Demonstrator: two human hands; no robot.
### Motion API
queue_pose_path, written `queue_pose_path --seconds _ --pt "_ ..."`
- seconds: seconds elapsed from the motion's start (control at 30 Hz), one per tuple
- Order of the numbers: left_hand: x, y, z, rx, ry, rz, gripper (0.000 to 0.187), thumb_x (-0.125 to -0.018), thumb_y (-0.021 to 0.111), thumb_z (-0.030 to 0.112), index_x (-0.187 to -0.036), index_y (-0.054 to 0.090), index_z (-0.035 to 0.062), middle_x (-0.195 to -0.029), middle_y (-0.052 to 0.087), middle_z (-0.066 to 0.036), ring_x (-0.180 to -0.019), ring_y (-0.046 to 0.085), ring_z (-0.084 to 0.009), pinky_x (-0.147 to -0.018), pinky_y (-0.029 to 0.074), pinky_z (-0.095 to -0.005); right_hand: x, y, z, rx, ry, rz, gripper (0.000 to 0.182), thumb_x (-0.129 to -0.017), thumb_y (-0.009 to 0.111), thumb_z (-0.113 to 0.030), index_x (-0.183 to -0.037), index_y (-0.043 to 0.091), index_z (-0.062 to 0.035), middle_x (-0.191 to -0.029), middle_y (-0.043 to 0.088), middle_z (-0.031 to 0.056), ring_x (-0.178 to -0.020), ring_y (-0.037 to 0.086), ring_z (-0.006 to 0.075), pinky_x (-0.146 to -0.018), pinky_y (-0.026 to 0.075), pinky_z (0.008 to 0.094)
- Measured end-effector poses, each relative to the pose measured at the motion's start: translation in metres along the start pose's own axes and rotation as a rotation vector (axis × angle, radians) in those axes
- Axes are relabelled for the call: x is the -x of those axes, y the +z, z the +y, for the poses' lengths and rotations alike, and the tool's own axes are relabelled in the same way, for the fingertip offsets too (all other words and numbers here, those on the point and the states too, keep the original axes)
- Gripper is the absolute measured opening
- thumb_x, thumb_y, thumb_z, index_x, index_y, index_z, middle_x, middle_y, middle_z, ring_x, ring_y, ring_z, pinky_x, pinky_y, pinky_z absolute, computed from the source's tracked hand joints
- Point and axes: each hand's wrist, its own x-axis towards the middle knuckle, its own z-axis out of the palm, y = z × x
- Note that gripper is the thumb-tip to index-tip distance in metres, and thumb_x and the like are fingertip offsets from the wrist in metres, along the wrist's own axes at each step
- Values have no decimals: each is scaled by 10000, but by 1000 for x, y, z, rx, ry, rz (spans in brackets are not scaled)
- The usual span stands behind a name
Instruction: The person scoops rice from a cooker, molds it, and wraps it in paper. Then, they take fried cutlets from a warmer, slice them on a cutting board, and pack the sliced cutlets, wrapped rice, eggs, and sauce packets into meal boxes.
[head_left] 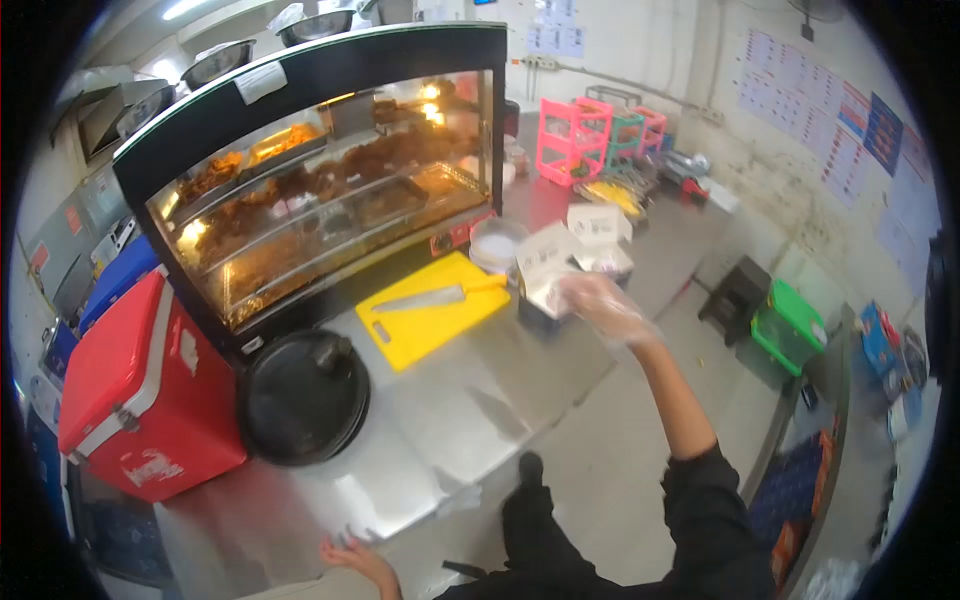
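My right hand point(605, 308), in a clear plastic glove, reaches out over the open white box point(548, 258) on the steel counter. Its fingers overlap the box's near side; glare and blur on the glove hide how they are bent. Right behind stands a second box with its lid up point(600, 228). Low at the counter's front edge, my bare left hand point(352, 556) has its fingers spread and holds nothing. Left of the boxes, a knife point(420, 299) lies on a yellow cutting board point(432, 312), beside a stack of round clear containers point(497, 245).
A lit glass food warmer point(330, 190) with fried food fills the back left. A red cooler point(160, 390) and a round black lid point(303, 397) stand in front of it. Pink rack shelves point(572, 140) are farther back; a green crate point(788, 328) sits at right.
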Motion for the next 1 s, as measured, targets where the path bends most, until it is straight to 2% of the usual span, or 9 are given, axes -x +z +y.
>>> queue_pose_path --seconds 0.07,0.17,0.23,0.3,0.57,0.73,0.8,0.97,1.0 --pt "-5 50 -3 -52 -79 228 412 -876 488 186 -1213 392 -30 -1284 314 -231 -1142 377 -360 -955 320 -449 -124 -25 31 245 85 -342 275 -860 509 -305 -873 609 -49 -781 595 99 -771 577 179 -695 453 313" --pt "11 106 23 -173 -226 311 495 -876 500 253 -1240 348 -46 -1278 294 -259 -1165 338 -383 -954 308 -478 -284 -47 130 480 127 -301 217 -809 594 -273 -868 615 -65 -800 601 58 -719 556 162 -638 446 309" --pt "9 140 49 -340 -386 315 617 -866 517 328 -1278 287 -69 -1274 260 -326 -1197 281 -441 -969 266 -534 -383 -59 216 667 -469 -69 188 -789 586 -228 -860 614 -56 -831 634 104 -757 600 252 -657 461 385" --pt "15 147 98 -538 -569 297 743 -855 534 403 -1315 226 -92 -1270 226 -394 -1228 225 -499 -985 224 -590 -433 -56 219 656 -265 -23 191 -777 589 -210 -885 617 -55 -854 636 128 -787 605 284 -677 461 406" --pt "79 153 166 -759 -388 319 675 -854 567 405 -1244 291 -71 -1175 310 -331 -1048 353 -441 -873 304 -539 -464 -14 225 387 -143 387 291 -725 619 -266 -892 586 -29 -790 611 209 -769 598 359 -669 462 450" --pt "80 170 171 -907 -306 347 598 -869 523 400 -1157 417 -113 -1128 396 -332 -964 440 -423 -831 359 -505 -457 -4 192 239 121 131 279 -770 610 -263 -965 589 -65 -875 628 176 -855 604 326 -738 467 426" --pt "72 186 162 -890 -237 343 597 -858 532 388 -1165 414 -110 -1148 389 -334 -966 443 -420 -830 364 -505 -450 11 172 474 -127 21 293 -813 555 -298 -998 564 -70 -887 615 191 -841 592 351 -752 464 431" --pt "50 220 176 -653 -453 380 646 -814 584 292 -1250 319 -104 -1193 367 -319 -1004 441 -428 -880 351 -516 -441 45 127 216 67 -287 213 -841 471 -196 -974 534 -41 -981 570 235 -917 566 346 -798 426 476" --pt "47 222 184 -656 -451 386 646 -814 584 292 -1250 319 -104 -1193 367 -319 -1004 441 -428 -880 351 -516 -451 48 137 183 -199 -470 262 -859 463 -222 -1036 535 -42 -1006 579 209 -924 560 362 -816 437 459"
